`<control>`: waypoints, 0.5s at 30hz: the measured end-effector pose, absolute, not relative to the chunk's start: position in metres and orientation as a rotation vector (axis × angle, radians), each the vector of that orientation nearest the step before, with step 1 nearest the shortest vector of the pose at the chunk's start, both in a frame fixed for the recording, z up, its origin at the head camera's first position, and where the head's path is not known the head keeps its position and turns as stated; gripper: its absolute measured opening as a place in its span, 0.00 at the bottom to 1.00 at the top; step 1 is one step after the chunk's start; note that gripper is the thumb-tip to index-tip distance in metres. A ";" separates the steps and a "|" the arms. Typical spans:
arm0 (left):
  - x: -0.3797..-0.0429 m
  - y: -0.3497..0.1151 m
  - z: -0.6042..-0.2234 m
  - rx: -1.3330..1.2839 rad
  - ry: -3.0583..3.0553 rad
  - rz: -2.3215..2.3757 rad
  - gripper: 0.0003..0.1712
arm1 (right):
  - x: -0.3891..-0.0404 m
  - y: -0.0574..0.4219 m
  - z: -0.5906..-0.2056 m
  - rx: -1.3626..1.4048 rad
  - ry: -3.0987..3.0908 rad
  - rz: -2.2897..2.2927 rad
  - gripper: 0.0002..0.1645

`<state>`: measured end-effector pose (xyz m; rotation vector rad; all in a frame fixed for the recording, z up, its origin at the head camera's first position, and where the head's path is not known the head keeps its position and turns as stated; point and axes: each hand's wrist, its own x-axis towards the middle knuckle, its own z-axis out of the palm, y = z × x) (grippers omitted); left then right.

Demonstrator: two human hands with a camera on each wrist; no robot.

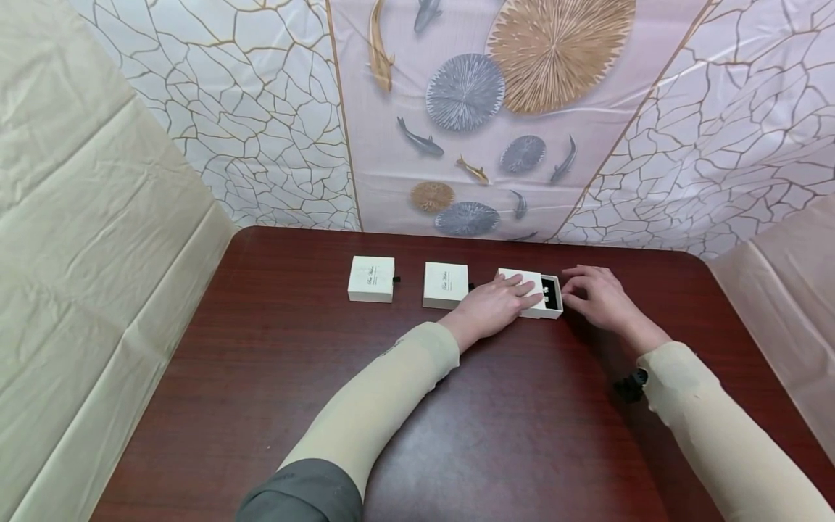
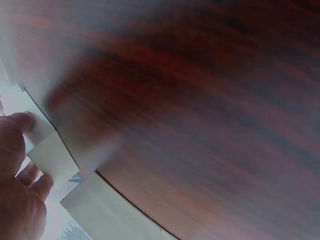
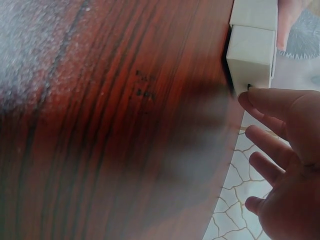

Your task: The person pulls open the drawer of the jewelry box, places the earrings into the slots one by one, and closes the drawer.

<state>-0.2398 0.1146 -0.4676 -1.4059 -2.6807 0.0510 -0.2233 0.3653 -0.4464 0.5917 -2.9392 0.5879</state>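
Observation:
A small white drawer box with a sleeve [image 1: 530, 279] lies at the right of a row, its drawer [image 1: 553, 315] partly slid out to the right. Inside the drawer, a black insert holds small pale pieces [image 1: 546, 295], too small to name. My left hand [image 1: 494, 306] lies over the sleeve and grips it; the left wrist view has fingers on either side of the white sleeve [image 2: 55, 159]. At the drawer's end, my right hand [image 1: 600, 296] pinches a black pull tab [image 3: 249, 87] between thumb and forefinger, with the other fingers loosely bent.
Two more white boxes with printed lids stand to the left, one in the middle [image 1: 446, 283] and one farther left [image 1: 371, 278] with a black tab on its right side. The dark red wood table [image 1: 496, 435] ends at a patterned cloth [image 1: 417, 196] behind.

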 end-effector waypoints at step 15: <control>-0.240 0.114 -0.468 -1.413 -2.655 0.065 0.29 | -0.226 0.364 -0.449 0.631 -2.920 0.595 0.05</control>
